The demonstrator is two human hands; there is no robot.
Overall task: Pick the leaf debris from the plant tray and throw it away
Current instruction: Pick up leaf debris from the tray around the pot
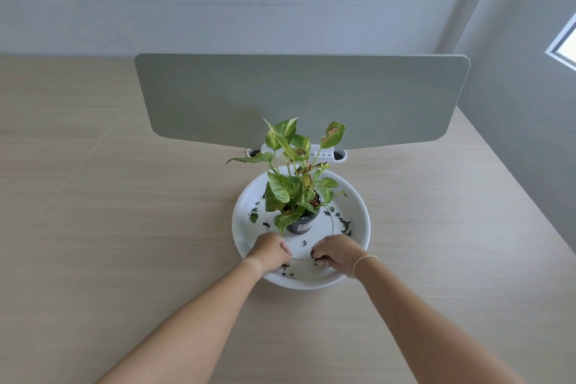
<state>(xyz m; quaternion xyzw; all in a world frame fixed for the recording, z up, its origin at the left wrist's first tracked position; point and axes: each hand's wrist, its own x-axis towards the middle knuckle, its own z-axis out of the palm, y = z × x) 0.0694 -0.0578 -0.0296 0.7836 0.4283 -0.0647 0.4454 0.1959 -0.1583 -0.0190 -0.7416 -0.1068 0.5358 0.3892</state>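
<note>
The leaf debris [344, 223] lies scattered as small dark scraps on the floor of the white plant tray [358, 212], around the potted plant [296, 193] that stands near the middle: some on the left of the pot, a cluster on the right, one scrap in front, and a few near the front rim. The left hand [271, 249] is curled over the front left part of the tray, and its fingertips seem to pinch a dark scrap. The right hand [335, 254] is curled as well and holds several dark scraps between thumb and fingers. The step in hand looks like gathering, and much is not yet collected. To do it well, the person should probably keep the collected pieces closed in one hand, pick with the other around the pot without brushing the live leaves, and look for a bin, since none shows on the wooden table [124, 227] or near the grey divider panel [299, 97].
</note>
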